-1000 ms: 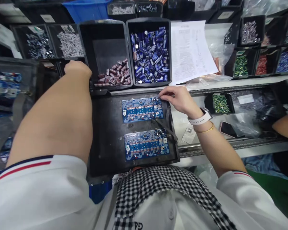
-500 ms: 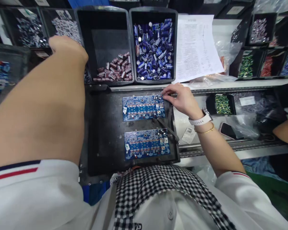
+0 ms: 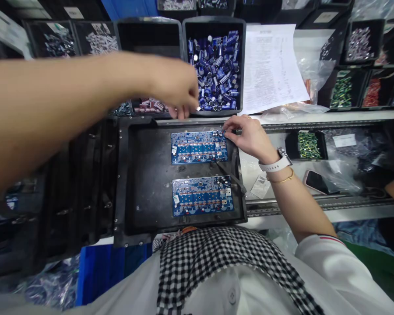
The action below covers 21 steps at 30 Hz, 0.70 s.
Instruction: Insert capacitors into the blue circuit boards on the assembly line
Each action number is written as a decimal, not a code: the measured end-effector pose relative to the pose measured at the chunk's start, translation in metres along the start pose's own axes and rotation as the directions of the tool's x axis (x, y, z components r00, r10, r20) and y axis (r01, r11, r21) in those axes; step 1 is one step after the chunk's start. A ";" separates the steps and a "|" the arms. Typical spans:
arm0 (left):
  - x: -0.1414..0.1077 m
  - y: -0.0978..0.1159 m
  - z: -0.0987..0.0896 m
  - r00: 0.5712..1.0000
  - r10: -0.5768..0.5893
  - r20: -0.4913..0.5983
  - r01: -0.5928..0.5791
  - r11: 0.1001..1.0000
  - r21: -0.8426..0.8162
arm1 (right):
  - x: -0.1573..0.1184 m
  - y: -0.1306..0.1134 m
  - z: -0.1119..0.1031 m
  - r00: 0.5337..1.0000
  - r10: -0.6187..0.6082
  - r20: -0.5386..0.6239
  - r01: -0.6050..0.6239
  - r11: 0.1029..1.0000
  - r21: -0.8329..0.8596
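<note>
One hand, the left [image 3: 177, 85], hangs blurred at upper centre over two black bins [image 3: 184, 39], fingers curled downward; whether they hold anything I cannot tell. Lower, mid-frame, the upper board [image 3: 199, 148] and lower board [image 3: 202, 196] lie in a black tray [image 3: 147, 175], long axes running left to right, right ends tipped slightly up-frame. Right of centre, the right hand [image 3: 248, 133] draws thumb and fingertips together at the upper board's top right corner, any grip unclear.
</note>
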State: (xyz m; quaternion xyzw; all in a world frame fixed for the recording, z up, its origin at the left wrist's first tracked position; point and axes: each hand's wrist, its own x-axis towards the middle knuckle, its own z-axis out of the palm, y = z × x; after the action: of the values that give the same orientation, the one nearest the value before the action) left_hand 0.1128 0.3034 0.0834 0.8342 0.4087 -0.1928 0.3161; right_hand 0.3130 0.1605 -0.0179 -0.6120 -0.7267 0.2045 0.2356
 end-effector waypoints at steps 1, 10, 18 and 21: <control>-0.007 0.008 0.017 0.993 0.066 0.093 -0.063 0.997 -0.042 | 0.000 -0.001 0.000 1.000 0.002 0.001 -0.002 1.000 -0.016; -0.032 0.014 0.075 0.959 0.154 0.240 0.022 0.797 -0.603 | -0.008 -0.009 0.010 0.995 0.057 -0.086 -0.063 0.996 -0.067; -0.054 0.022 0.086 0.884 0.385 0.263 -0.041 0.626 -0.779 | -0.040 -0.053 -0.011 0.988 0.049 -0.149 0.042 0.831 0.555; -0.046 0.021 0.072 0.879 0.381 0.287 -0.084 0.716 -0.693 | -0.049 -0.062 -0.013 0.966 0.101 -0.239 0.052 0.828 0.558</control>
State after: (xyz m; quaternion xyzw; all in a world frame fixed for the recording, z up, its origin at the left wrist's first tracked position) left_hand 0.0975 0.2186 0.0653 0.6530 0.2633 -0.1636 0.6910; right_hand 0.2787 0.1018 0.0239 -0.5467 -0.5897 0.3299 0.4945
